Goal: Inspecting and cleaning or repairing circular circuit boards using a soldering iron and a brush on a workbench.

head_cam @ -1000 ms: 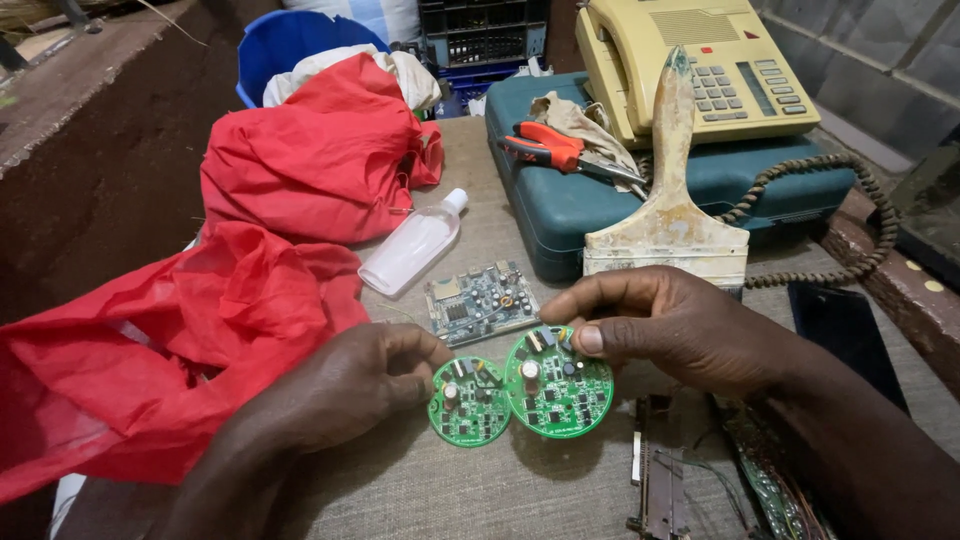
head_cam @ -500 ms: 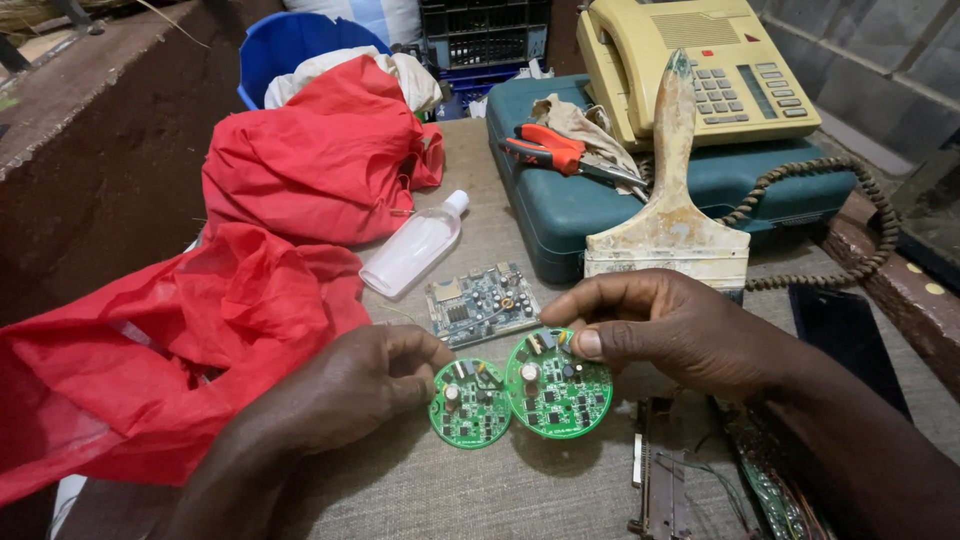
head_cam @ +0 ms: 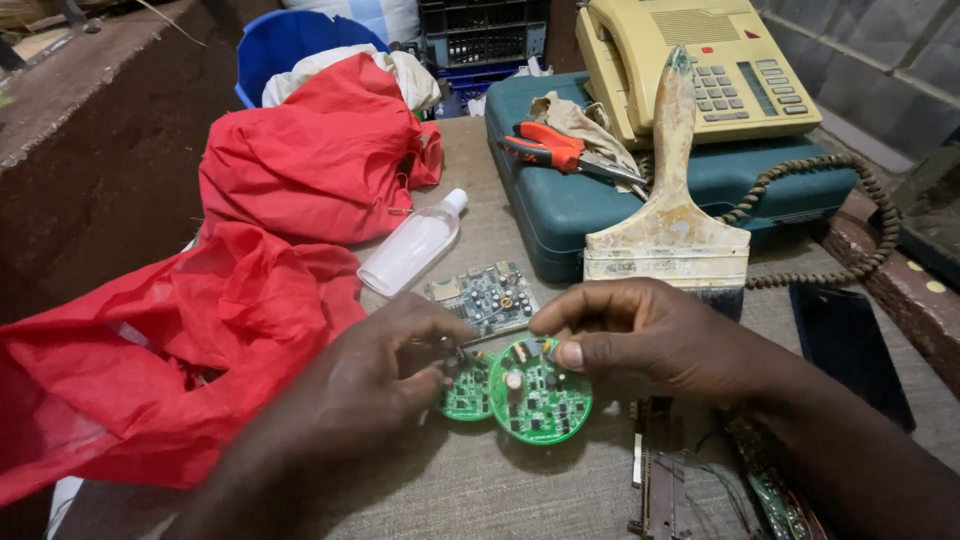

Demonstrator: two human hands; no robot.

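Round green circuit boards sit low in the middle of the head view, two of them overlapping on the grey cloth-covered table (head_cam: pixel 480 490). We hold the larger round board (head_cam: pixel 540 395) with our right hand (head_cam: pixel 650 335), thumb and forefinger pinched on its upper edge. Our left hand (head_cam: pixel 385 365) comes in from the lower left, its fingers curled closed over the smaller round board (head_cam: pixel 466 392), which peeks out just left of the larger one and touches it; the fingertips seem to pinch something small at the boards' top edges, though we cannot tell what.

Just above our hands lies a rectangular grey circuit board (head_cam: pixel 485 295), flat on the table. Up and left of it rests a small clear plastic bottle (head_cam: pixel 412 247) with a white cap, on its side. Red cloth (head_cam: pixel 200 330) is bunched across the left half of the frame. Right of centre a wide, worn paintbrush (head_cam: pixel 668 215) leans on a teal case (head_cam: pixel 600 200), bristles down near our right hand. On the case lie orange-handled pliers (head_cam: pixel 550 150) and a beige desk telephone (head_cam: pixel 690 60), its coiled cord (head_cam: pixel 830 225) trailing to the right. A dark phone (head_cam: pixel 850 345) lies at the right edge.
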